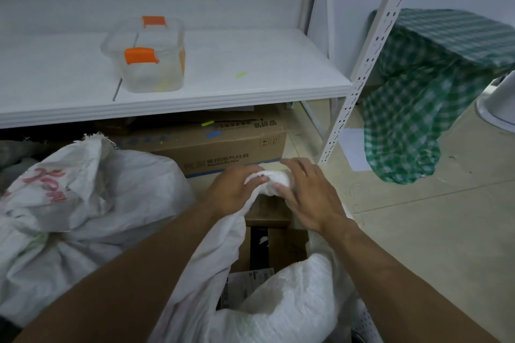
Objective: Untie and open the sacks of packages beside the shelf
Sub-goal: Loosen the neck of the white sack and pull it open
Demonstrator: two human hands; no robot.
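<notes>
Both arms stretched out ahead of me, hands close together up at the far rim of the sack. My left hand and right hand each grip the bunched rim. Sack's open on the floor by the shelf, boxes showing inside.

Both bare arms reach forward, hands close together.
The left hand curls its fingers round the bunched sack; the right hand grips it from the other side, thumb beneath, fingers over.
</notes>
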